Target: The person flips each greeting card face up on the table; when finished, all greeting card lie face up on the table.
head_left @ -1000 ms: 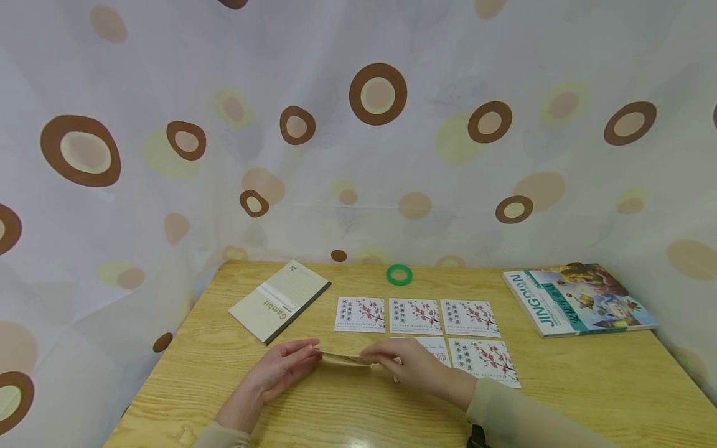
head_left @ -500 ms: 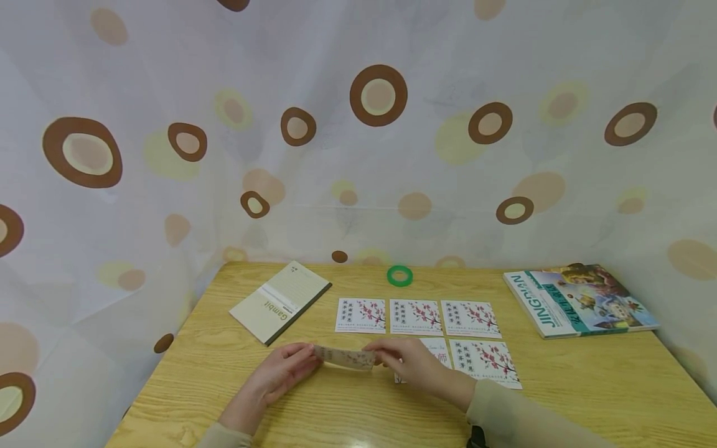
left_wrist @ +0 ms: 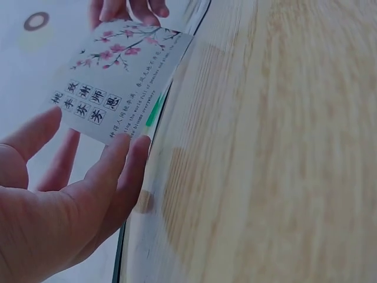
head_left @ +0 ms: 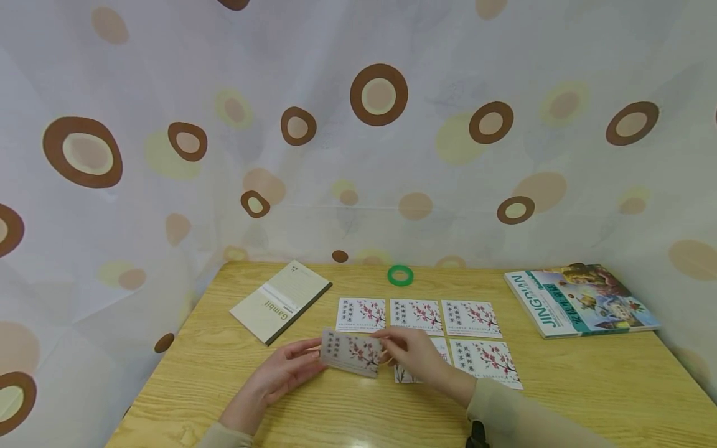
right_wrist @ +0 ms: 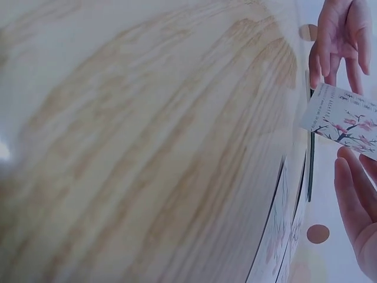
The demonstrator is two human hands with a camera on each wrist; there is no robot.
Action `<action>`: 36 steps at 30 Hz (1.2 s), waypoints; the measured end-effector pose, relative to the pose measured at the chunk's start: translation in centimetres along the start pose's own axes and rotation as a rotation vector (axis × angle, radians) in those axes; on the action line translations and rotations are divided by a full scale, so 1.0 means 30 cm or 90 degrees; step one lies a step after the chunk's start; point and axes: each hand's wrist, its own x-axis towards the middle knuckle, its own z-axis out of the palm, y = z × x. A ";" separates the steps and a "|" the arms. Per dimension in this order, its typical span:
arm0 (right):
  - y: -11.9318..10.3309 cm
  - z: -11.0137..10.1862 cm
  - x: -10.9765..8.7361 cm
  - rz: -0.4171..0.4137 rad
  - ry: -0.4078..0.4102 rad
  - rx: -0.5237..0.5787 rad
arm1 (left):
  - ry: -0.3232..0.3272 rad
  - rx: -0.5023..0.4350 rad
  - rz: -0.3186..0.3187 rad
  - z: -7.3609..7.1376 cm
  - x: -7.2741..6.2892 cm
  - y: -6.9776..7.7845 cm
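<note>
A small white card (head_left: 351, 353) with pink blossom branches and black characters is tilted up between the two hands, its printed face showing in the head view. My right hand (head_left: 417, 356) pinches its right edge. At the opposite edge is my left hand (head_left: 288, 372), its fingers extended and spread, fingertips right at the card's edge in the left wrist view. Beyond lie matching cards: a back row with a left card (head_left: 361, 315), a middle card (head_left: 416, 317) and a right card (head_left: 469, 318). In the front row, one card (head_left: 486, 362) shows fully; another (head_left: 404, 374) is partly hidden under my right hand.
A beige notebook (head_left: 281, 302) with a dark spine lies at the table's left. Behind the cards is a green tape roll (head_left: 400, 275). A colourful book (head_left: 579, 300) rests at the right. A patterned curtain (head_left: 358, 186) rises behind the wooden table (head_left: 336, 420).
The held card has turned from nearly edge-on to showing its blossom face. The right hand has risen slightly, while the left hand has stayed at about the same place.
</note>
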 end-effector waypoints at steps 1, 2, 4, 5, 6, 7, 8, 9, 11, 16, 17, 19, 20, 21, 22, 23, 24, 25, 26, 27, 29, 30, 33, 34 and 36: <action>0.000 -0.001 0.000 0.005 0.004 0.003 | -0.004 0.005 -0.001 0.000 0.000 0.000; 0.000 -0.002 0.001 0.007 0.009 0.007 | -0.007 0.008 0.000 0.002 0.000 0.000; 0.000 -0.003 0.001 0.016 0.019 0.014 | -0.012 0.019 0.001 0.005 0.001 0.000; 0.001 -0.003 0.002 0.019 0.025 0.014 | -0.014 0.027 0.002 0.007 0.002 0.000; 0.001 -0.003 0.002 0.024 0.029 0.017 | -0.016 0.033 0.002 0.009 0.002 0.000; 0.002 -0.003 0.003 0.029 0.034 0.021 | -0.018 0.041 0.002 0.012 0.002 0.001; 0.003 -0.003 0.004 0.034 0.038 0.022 | -0.020 0.046 0.001 0.014 0.002 0.001; 0.003 -0.003 0.005 0.042 0.041 0.026 | -0.021 0.053 0.000 0.017 0.001 0.002; 0.006 -0.002 0.009 0.054 0.044 0.032 | -0.025 0.062 -0.003 0.020 0.000 0.003; 0.007 -0.002 0.019 0.081 0.043 0.048 | -0.023 0.085 -0.012 0.025 -0.006 0.003; 0.007 -0.003 0.021 0.086 0.043 0.051 | -0.022 0.088 -0.014 0.026 -0.006 0.003; 0.007 -0.005 0.024 0.096 0.046 0.054 | -0.024 0.095 -0.016 0.027 -0.005 0.001; 0.007 -0.006 0.026 0.101 0.047 0.055 | -0.027 0.096 -0.016 0.028 -0.004 0.000; 0.007 -0.006 0.028 0.107 0.049 0.057 | -0.030 0.095 -0.016 0.028 -0.003 0.000; 0.008 -0.007 0.030 0.114 0.051 0.058 | -0.033 0.093 -0.016 0.029 -0.002 -0.001; 0.008 -0.007 0.031 0.118 0.053 0.058 | -0.037 0.092 -0.015 0.031 -0.001 0.000; 0.009 -0.007 0.032 0.123 0.055 0.060 | -0.041 0.091 -0.014 0.032 0.000 0.000; 0.009 -0.007 0.034 0.129 0.057 0.064 | -0.044 0.090 -0.013 0.034 0.001 0.001; 0.010 -0.007 0.035 0.135 0.059 0.070 | -0.047 0.088 -0.012 0.036 0.001 0.002; 0.011 -0.006 0.036 0.141 0.060 0.076 | -0.049 0.086 -0.012 0.037 0.001 0.003; 0.015 -0.004 0.038 0.154 0.063 0.088 | -0.050 0.085 -0.012 0.040 0.000 0.004; 0.018 -0.003 0.038 0.160 0.064 0.094 | -0.049 0.085 -0.013 0.041 -0.001 0.005; 0.028 0.001 0.040 0.176 0.070 0.111 | -0.043 0.082 -0.014 0.044 -0.002 0.003; 0.031 0.002 0.040 0.180 0.073 0.116 | -0.041 0.081 -0.014 0.045 -0.002 0.003; 0.035 0.003 0.042 0.189 0.077 0.123 | -0.037 0.077 -0.015 0.046 -0.002 0.000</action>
